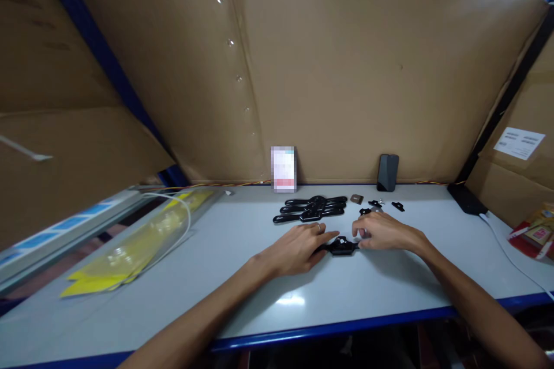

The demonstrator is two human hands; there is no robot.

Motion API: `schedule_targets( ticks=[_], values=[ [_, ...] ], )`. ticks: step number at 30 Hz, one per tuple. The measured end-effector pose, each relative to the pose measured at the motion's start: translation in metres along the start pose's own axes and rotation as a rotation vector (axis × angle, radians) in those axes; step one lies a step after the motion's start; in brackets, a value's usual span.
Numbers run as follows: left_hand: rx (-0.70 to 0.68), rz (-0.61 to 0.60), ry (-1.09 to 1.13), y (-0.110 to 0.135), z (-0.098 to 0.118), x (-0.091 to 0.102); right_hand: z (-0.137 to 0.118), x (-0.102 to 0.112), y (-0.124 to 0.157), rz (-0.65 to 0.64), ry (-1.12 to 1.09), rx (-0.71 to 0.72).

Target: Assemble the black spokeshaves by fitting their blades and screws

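A black spokeshave body [342,246] lies on the table in front of me, its middle section showing between my hands. My left hand [300,247] is closed on its left handle, with the index finger reaching toward the middle. At the other end, my right hand [385,232] has curled fingers and a thumb on the right handle; its palm side is hidden. Beyond the left hand sits a pile of several similar black spokeshave bodies [312,209]. Small black caps [397,206] and a brownish square piece [357,199] lie behind the right hand.
A phone [388,173] and a blurred-out card or screen [284,169] lean on the cardboard back wall [337,69]. Yellow sheets in clear plastic [147,242] lie left. A black box with a white cable [467,199] and a red packet [534,236] are right.
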State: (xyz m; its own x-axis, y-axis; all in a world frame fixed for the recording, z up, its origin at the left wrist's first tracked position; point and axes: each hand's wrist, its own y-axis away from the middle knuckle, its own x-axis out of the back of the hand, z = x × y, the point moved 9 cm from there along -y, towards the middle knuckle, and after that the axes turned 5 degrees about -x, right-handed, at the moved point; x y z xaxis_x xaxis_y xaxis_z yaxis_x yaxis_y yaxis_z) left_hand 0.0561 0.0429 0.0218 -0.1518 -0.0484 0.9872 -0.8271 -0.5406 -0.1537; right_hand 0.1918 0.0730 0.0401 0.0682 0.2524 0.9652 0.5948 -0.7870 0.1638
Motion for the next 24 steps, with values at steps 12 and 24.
schedule_targets(
  ticks=[12,24],
  values=[
    [-0.015,-0.011,-0.007,-0.003,-0.004,-0.01,-0.019,-0.008,0.001,0.066,0.123,0.077],
    [0.035,0.011,0.071,-0.002,-0.018,-0.019,-0.01,-0.011,-0.004,0.048,0.029,0.097]
  ],
)
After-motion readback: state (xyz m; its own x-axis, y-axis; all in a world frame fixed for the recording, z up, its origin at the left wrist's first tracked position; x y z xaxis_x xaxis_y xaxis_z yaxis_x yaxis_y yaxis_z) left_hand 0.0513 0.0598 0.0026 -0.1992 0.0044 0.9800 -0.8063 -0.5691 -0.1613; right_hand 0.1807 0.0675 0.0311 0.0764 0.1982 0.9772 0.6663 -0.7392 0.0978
